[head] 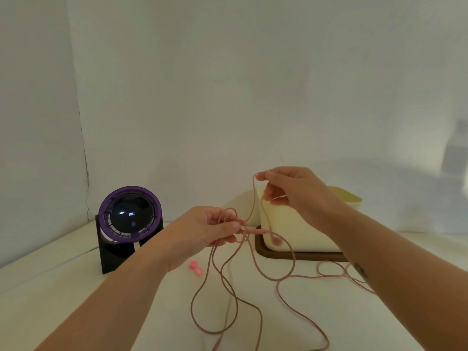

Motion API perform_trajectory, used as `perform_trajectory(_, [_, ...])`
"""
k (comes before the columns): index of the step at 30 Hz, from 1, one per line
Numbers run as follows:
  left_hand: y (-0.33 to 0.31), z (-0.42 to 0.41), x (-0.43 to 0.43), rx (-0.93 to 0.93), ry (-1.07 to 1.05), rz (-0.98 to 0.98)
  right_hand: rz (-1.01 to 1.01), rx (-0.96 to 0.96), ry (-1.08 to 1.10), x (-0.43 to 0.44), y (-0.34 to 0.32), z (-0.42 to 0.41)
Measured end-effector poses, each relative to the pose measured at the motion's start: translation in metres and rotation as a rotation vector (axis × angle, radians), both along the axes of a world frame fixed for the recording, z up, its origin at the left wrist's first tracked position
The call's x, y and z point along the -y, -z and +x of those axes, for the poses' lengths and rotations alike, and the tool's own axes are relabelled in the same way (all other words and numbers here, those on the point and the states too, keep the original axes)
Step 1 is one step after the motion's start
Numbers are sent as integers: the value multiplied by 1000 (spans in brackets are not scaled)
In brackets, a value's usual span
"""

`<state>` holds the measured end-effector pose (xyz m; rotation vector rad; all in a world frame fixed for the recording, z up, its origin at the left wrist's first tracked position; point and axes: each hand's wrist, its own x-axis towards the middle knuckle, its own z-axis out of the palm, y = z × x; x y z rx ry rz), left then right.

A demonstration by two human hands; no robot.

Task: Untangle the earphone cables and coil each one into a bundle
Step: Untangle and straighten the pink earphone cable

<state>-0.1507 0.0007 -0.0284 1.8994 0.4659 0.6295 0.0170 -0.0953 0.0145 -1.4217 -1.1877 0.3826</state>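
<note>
A pink earphone cable (255, 264) hangs in loose, crossing loops from both hands down onto the white table (63, 287). My left hand (205, 229) pinches a knotted cluster of loops at mid-height. My right hand (293, 191), higher and to the right, pinches a strand of the same cable and holds it up. A pink earbud (276, 240) dangles between the hands, in front of the cream box. More cable trails to the right under my right forearm and down to the frame's bottom edge.
A small bright-pink cable tie (195, 267) lies on the table below my left hand. A black-and-purple round device (129, 219) stands at the left. A cream box (304, 231) sits on a dark wooden tray (291, 255) behind the hands. A blurred bottle (455, 150) stands far right.
</note>
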Motion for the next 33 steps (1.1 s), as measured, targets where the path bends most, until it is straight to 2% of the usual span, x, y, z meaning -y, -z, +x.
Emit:
perform_trajectory(3, [0, 1, -2, 25, -77, 7, -183, 32, -102, -5, 14, -3])
perform_trajectory(5, [0, 1, -4, 44, -150, 23, -225, 117, -73, -5, 23, -7])
perform_trajectory(8, [1, 4, -5, 96, -247, 32, -66, 163, 49, 2, 28, -14])
perform_trajectory(10, [1, 5, -5, 117, -274, 33, 2, 211, 54, 5, 28, -17])
perform_trajectory(14, [1, 8, -1, 90, -209, 38, -94, 580, 3, 4, 33, -25])
perform_trajectory(17, [-1, 4, 2, 110, -79, -26, -87, 606, -16, 3, 36, -26])
perform_trajectory(21, [-7, -6, -1, 85, 37, -57, -140, 376, -182, 9, 33, -18])
perform_trajectory(26, [-8, -1, 7, 172, 105, -193, -124, 84, -171, 9, 34, -7])
perform_trajectory(29, [-11, -2, 10, 242, 196, -314, -47, -244, -156, 9, 33, -4])
perform_trajectory(33, [-11, -7, 4, 246, 224, -349, 99, -717, -90, 10, 30, 11])
